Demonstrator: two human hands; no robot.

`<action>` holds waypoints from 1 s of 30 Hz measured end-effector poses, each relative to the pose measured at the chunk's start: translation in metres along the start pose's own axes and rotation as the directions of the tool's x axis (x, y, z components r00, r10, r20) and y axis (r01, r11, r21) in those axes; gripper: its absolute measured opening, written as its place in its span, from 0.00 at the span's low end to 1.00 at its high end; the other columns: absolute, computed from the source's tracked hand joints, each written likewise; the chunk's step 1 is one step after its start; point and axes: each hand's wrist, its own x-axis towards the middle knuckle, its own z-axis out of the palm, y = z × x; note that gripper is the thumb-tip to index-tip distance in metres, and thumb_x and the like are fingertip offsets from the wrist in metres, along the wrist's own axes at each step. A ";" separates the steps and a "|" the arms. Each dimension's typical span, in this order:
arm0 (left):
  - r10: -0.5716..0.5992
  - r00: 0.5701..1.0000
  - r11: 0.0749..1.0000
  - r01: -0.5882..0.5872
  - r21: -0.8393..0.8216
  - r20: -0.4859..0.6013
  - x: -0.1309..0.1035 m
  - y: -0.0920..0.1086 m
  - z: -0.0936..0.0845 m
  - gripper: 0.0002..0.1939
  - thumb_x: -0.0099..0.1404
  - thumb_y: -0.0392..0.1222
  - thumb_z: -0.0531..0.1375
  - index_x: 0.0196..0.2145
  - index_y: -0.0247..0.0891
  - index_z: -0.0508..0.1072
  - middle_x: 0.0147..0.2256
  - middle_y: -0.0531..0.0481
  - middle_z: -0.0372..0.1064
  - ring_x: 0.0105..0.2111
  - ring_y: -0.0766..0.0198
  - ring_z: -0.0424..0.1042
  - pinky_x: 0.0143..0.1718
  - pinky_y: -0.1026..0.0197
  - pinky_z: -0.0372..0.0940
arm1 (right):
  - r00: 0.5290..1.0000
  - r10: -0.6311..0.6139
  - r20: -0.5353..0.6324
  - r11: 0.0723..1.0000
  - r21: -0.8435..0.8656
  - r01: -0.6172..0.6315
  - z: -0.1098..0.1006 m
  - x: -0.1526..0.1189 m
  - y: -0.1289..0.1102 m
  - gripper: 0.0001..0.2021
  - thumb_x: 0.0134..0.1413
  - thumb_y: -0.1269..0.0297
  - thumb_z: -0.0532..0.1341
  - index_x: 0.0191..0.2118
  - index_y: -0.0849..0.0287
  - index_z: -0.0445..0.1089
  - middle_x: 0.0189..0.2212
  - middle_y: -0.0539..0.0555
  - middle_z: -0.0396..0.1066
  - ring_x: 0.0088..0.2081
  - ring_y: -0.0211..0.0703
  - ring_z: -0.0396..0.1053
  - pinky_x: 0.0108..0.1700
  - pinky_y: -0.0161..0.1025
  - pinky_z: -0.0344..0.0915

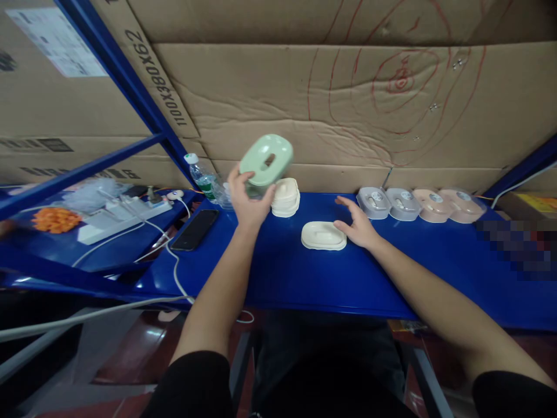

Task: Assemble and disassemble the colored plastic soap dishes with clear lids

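Observation:
A light green oval plastic lid or cover with an oblong slot in its middle is held up off the table, tilted, by my left hand, its fingers and thumb gripping the near edge. Just behind and right of that hand stands a stack of cream-coloured plastic pieces. My right hand is open, fingers spread, with its thumb at the right end of a cream oval piece lying flat on the blue table. Whether the thumb touches it, I cannot tell.
Several clear-lidded boxes, grey and pink, line the table's back right. A water bottle and a black phone are at left. A power strip, white cables and orange pieces lie beyond the blue frame. Cardboard walls the back.

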 end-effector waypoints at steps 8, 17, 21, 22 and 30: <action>-0.238 0.965 0.936 0.258 0.241 -0.109 0.010 -0.043 -0.011 0.30 0.61 0.47 0.71 0.58 0.41 0.68 0.65 0.35 0.64 0.70 0.46 0.62 0.72 0.43 0.57 | 0.969 -0.029 0.246 0.992 -0.115 0.059 0.008 -0.004 -0.010 0.37 0.61 0.35 0.65 0.68 0.50 0.67 0.67 0.64 0.68 0.69 0.67 0.66 0.70 0.70 0.61; -0.271 0.962 0.932 0.271 0.240 -0.032 0.003 -0.049 -0.002 0.34 0.59 0.46 0.72 0.60 0.40 0.67 0.65 0.36 0.65 0.69 0.47 0.62 0.72 0.44 0.55 | 0.956 0.016 0.292 0.988 -0.152 0.030 0.007 -0.003 -0.007 0.37 0.62 0.34 0.64 0.68 0.53 0.68 0.67 0.66 0.68 0.69 0.67 0.66 0.71 0.69 0.61; -0.275 0.961 0.926 0.271 0.263 -0.022 0.003 -0.047 0.000 0.37 0.56 0.45 0.74 0.61 0.40 0.67 0.65 0.35 0.64 0.69 0.45 0.62 0.72 0.43 0.55 | 0.953 -0.001 0.301 0.988 -0.145 0.046 0.009 -0.004 -0.006 0.37 0.61 0.34 0.65 0.68 0.51 0.68 0.67 0.65 0.68 0.69 0.67 0.66 0.70 0.69 0.61; -0.278 0.960 0.922 0.275 0.274 -0.027 0.003 -0.046 0.000 0.39 0.55 0.45 0.74 0.61 0.40 0.66 0.65 0.35 0.64 0.69 0.45 0.62 0.71 0.42 0.55 | 0.952 0.000 0.307 0.988 -0.145 0.047 0.009 -0.004 -0.006 0.38 0.61 0.33 0.65 0.68 0.51 0.68 0.67 0.65 0.68 0.69 0.68 0.66 0.70 0.70 0.62; -0.354 0.933 0.884 0.355 0.304 -0.061 0.003 -0.039 0.008 0.49 0.53 0.48 0.76 0.67 0.40 0.60 0.66 0.32 0.61 0.70 0.39 0.60 0.71 0.38 0.54 | 0.938 0.009 0.346 0.985 -0.163 0.051 0.008 -0.005 -0.003 0.39 0.61 0.35 0.66 0.70 0.53 0.66 0.68 0.67 0.66 0.69 0.68 0.65 0.69 0.69 0.62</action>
